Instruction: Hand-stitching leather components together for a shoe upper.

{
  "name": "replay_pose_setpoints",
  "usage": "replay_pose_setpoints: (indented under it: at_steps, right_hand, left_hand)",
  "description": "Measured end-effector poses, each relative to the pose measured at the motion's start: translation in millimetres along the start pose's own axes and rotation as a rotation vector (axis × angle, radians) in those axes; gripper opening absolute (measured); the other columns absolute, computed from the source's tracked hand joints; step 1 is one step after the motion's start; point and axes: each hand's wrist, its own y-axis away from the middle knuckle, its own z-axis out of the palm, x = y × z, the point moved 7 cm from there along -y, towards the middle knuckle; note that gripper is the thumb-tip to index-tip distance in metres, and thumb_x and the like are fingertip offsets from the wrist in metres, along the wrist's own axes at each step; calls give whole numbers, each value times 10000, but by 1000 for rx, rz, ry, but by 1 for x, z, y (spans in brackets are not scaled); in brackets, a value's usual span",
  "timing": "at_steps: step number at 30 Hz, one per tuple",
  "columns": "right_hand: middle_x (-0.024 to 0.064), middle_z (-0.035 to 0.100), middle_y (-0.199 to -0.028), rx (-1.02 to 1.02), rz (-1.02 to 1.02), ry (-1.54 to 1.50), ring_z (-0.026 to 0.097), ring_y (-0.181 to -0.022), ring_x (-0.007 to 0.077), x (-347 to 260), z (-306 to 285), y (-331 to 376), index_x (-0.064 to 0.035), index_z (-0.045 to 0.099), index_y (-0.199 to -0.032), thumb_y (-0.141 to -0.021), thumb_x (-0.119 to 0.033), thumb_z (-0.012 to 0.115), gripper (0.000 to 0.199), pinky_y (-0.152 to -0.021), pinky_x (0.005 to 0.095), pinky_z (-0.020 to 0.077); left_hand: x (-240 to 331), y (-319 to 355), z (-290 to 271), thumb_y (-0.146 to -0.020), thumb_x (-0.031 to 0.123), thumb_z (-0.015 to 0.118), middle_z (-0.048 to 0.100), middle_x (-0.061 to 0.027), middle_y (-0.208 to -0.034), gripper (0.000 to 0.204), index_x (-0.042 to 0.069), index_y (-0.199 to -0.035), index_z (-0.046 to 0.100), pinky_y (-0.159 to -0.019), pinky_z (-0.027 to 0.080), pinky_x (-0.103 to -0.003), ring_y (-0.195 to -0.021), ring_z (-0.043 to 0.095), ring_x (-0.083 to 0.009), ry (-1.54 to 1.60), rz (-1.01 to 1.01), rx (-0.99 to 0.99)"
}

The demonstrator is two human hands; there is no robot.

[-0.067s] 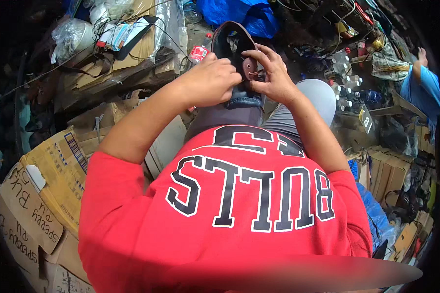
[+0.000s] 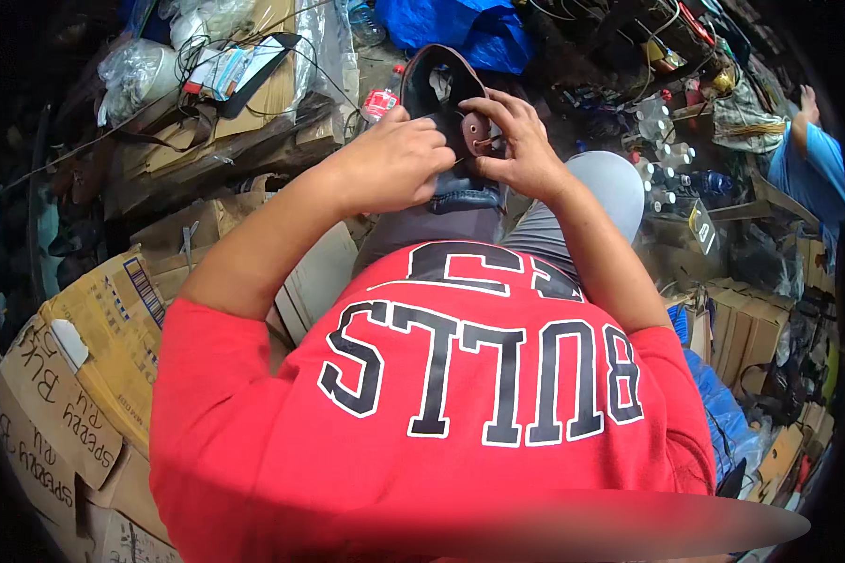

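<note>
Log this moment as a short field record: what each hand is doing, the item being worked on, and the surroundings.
left hand: curled, fingers pressed on the near side of the shoe
right hand: fingers gripping the shoe's right side, by a brown patch
shoe: dark, opening facing up, propped on the person's lap over a denim piece
left of person: cardboard boxes, plastic bags, cables
right of person: clear bottles; another person's blue sleeve
thread or tool: too small to tell

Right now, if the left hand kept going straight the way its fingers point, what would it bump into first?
Most likely the dark shoe it already touches: the left hand points toward the right hand, with the shoe held between them. Depth is hard to judge from above.
</note>
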Motion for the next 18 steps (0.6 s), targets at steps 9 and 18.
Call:
replay_pose_setpoints:
  at_steps: [9, 18]
  right_hand:
    - [133, 525, -1226, 85, -24, -27, 432, -1202, 316, 6, -8, 2, -159, 523, -1230, -613, -214, 684, 639, -1034, 416, 299]
    - [138, 585, -1125, 339, -60, -99, 556, -1034, 322, -8, -15, -2, -117, 510, -1239, -656, -149, 656, 602, -944, 395, 393]
  left_hand:
    - [-10, 43, -76, -725, 25, 696, 638, -90, -823, 86, 44, -759, 619, -782, 474, -331, -856, 639, -213, 136, -124, 551]
    - [-10, -13, -32, -911, 13, 497, 568, -41, -772, 65, 64, -950, 488, -645, 471, -218, -706, 576, -107, 1581, -106, 819]
